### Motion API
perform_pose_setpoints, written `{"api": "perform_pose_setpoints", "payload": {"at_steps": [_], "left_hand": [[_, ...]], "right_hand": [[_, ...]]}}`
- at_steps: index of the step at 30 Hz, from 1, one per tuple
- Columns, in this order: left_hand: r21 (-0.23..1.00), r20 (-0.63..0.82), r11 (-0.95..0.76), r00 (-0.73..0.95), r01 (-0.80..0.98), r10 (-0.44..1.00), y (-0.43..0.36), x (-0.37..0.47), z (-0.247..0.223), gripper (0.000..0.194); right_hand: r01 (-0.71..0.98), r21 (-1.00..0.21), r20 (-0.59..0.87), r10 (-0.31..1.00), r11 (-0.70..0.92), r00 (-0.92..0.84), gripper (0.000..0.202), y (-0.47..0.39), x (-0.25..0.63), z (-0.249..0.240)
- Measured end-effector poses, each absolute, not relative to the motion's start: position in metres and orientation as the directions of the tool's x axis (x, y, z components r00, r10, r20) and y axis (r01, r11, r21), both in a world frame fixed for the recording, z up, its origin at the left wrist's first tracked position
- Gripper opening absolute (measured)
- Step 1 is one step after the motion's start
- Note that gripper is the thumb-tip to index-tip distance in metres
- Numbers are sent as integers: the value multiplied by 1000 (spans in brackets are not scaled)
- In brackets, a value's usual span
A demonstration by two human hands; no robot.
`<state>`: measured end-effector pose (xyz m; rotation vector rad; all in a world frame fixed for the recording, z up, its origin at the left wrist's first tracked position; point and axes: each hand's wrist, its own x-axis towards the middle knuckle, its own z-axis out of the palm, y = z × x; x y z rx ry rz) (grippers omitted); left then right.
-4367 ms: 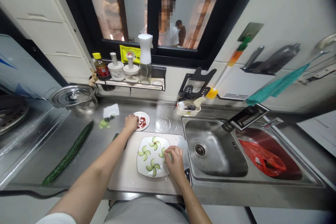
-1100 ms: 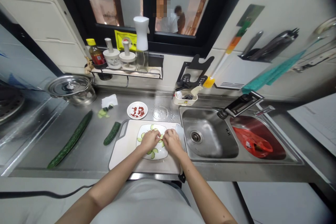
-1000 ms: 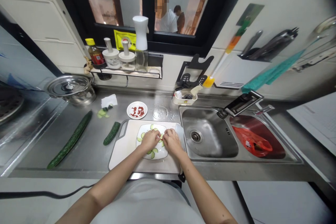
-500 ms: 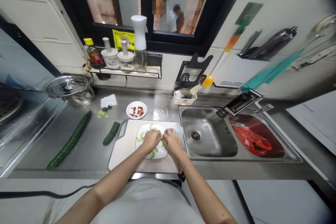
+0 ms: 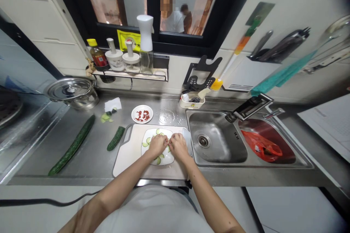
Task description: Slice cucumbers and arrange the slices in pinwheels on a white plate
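Both hands meet over a white plate [image 5: 144, 153] that holds cucumber slices [image 5: 161, 157], some half-moon shaped. My left hand [image 5: 158, 145] has its fingertips pinched together above the plate's middle. Close against it, my right hand [image 5: 178, 145] is closed too, its fingertips pointing at the left ones. Whatever lies between the fingertips is too small and covered to make out. Beneath the plate is a pale cutting board [image 5: 126, 162] with a grey edge. A knife blade [image 5: 187, 135] lies along the board's right side, partly behind my right hand.
Left of the board lie a cut cucumber piece [image 5: 115, 138] and a long cucumber [image 5: 72, 145]. Behind it stands a small white dish [image 5: 133, 115] with red pieces. Cucumber scraps [image 5: 105, 118] lie by a white paper [image 5: 112, 104]. A sink [image 5: 218, 162] borders the right; a lidded pot [image 5: 84, 101] stands left.
Almost nothing differs. Both hands stay pinched together over the plate, with only a very slight shift of the right fingers. The view has tilted a touch.
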<state>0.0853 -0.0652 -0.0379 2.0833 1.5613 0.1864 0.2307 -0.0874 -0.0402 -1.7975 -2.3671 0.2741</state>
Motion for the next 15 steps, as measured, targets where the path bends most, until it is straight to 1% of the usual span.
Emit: {"api": "perform_pose_setpoints", "payload": {"at_steps": [7, 11, 15], "left_hand": [[517, -191, -183, 321, 836, 928, -64, 83, -39, 14], [549, -185, -148, 292, 823, 938, -64, 81, -37, 14], [552, -173, -147, 285, 821, 943, -64, 80, -36, 15]], "right_hand": [[920, -278, 63, 961, 275, -269, 11, -88, 233, -43], [922, -296, 81, 968, 250, -236, 12, -88, 237, -41], [924, -308, 80, 974, 227, -212, 13, -88, 237, -39]]}}
